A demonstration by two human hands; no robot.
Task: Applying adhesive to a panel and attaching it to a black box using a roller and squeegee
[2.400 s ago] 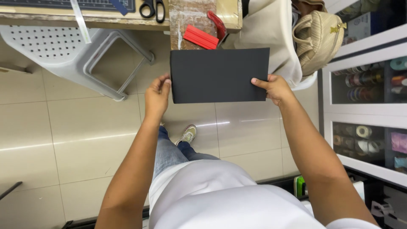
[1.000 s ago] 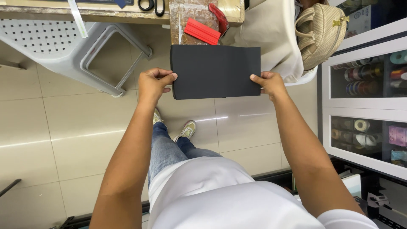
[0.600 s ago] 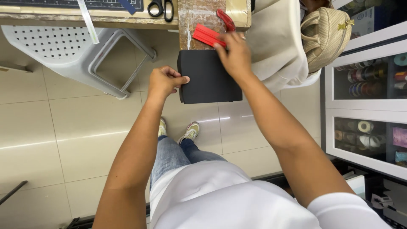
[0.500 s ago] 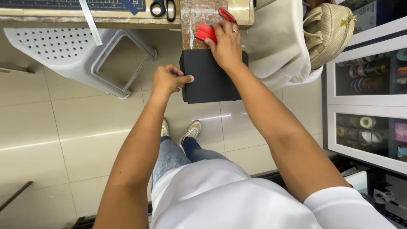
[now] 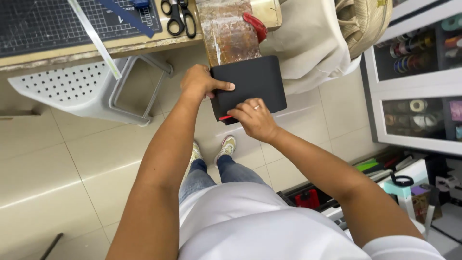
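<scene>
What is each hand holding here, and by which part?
Left hand grips the folded black sheet by its left edge. Right hand pinches a small red tool at the sheet's lower edge.

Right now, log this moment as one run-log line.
left hand: holds black sheet | right hand: small red tool at sheet's lower edge | scissors on bench

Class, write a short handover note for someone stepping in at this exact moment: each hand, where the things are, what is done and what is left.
Left hand: grips the left edge of the black sheet, thumb on top.
Right hand: at the sheet's lower edge, holding a small red tool.
The sheet is folded over and held in the air, just off the workbench.
Scissors and ruler lie on the bench.
Done: sheet folded.
Left: probably work the red tool along the edge.
</scene>
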